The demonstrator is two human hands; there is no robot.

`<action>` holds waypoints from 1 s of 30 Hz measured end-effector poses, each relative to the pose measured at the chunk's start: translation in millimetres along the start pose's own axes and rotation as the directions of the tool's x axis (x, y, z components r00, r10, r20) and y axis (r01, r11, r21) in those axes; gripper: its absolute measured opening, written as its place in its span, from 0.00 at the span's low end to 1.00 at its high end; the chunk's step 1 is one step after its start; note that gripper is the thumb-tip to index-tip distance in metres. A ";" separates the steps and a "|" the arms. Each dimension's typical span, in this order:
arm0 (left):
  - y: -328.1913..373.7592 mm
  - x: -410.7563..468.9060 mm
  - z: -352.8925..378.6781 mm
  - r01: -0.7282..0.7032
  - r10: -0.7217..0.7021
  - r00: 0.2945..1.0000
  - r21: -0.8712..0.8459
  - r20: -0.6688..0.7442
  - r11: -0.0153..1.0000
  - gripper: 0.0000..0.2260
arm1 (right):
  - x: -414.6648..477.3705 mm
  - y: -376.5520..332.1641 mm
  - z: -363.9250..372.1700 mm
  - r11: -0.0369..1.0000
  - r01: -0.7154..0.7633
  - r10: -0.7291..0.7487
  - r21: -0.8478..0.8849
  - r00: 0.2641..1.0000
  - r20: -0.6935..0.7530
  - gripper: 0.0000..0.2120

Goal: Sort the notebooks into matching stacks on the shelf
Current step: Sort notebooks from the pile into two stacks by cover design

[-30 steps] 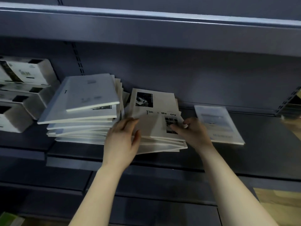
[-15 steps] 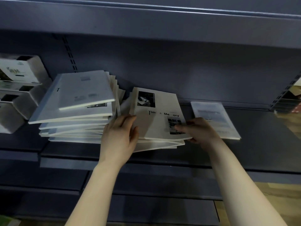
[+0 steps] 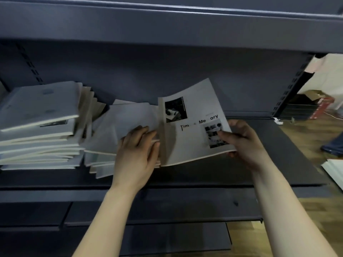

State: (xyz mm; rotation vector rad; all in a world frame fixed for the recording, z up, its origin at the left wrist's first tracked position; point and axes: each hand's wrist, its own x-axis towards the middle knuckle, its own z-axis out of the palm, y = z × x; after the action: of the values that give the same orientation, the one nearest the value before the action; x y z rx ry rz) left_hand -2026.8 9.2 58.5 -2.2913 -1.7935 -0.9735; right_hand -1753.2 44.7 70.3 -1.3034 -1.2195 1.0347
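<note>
Pinching the printed notebook (image 3: 193,130) at its right edge with the right hand (image 3: 245,143), thumb lying on the cover over the lower photo, fingers curling underneath and grasping it. Holding it raised and tilted above the shelf (image 3: 259,173), cover bowing, left edge dipping down just beside the left hand (image 3: 137,154). Showing two dark photos and the letters "Tim" and "Me ory" on the pale cover.

Pressing down with that left hand on the low pile (image 3: 118,125) of pale notebooks, fingers straight and released, gripping nothing. Spreading untidily under the palm there, corners fanning toward the shelf's front lip. Sitting just beside it on the left, the tall stack (image 3: 37,127), pale covers too, edges uneven. Peeking in past the shelf's right end, a wooden floor (image 3: 306,138). Looming overhead, the upper shelf (image 3: 167,25).
</note>
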 end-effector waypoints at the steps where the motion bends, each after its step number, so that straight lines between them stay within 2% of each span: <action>1: 10.7 0.9 8.0 -0.011 0.011 1.000 -0.005 0.012 1.000 0.20 | -0.6 1.0 -17.6 1.000 0.002 -0.002 -0.008 1.000 -0.016 0.09; 5: 53.0 2.5 45.0 -0.040 0.041 0.995 -0.019 0.089 0.999 0.20 | -2.5 9.0 -85.7 0.998 -0.032 0.036 0.052 0.996 -0.086 0.10; 9: 84.4 -1.7 84.4 -0.050 0.048 0.967 0.000 0.248 0.999 0.23 | -5.2 17.4 -140.9 0.993 -0.063 0.074 0.095 0.990 -0.123 0.12; 13: 93.6 -4.4 113.8 0.008 -0.018 0.941 0.032 0.337 0.999 0.22 | -4.4 25.7 -181.6 0.994 -0.111 0.111 0.006 0.978 -0.177 0.12; 16: 95.4 -4.7 118.9 0.034 -0.048 0.955 0.053 0.291 0.998 0.20 | -3.4 33.7 -203.8 0.987 -0.137 0.118 -0.088 0.973 -0.199 0.10; 21: 97.1 -11.7 115.6 0.070 -0.085 0.975 0.080 0.203 0.994 0.16 | 6.5 51.8 -221.8 0.937 -0.144 0.067 -0.317 0.968 -0.243 0.13; 25: 97.0 -14.1 113.5 0.109 -0.127 0.976 0.106 0.177 0.988 0.17 | 23.6 75.6 -217.2 0.862 -0.216 0.063 -0.459 0.943 -0.326 0.17; 30: 101.8 -13.6 111.2 0.121 -0.141 0.976 0.121 0.169 0.985 0.24 | 27.7 93.2 -212.7 0.790 -0.211 -0.069 -0.576 0.902 -0.425 0.20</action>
State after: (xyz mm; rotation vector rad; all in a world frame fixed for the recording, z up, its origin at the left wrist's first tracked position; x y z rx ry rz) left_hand -1889.4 12.9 -4.9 -2.2802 -2.0350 -0.6846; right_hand -1529.8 50.5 1.0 -1.9737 -1.2007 0.3421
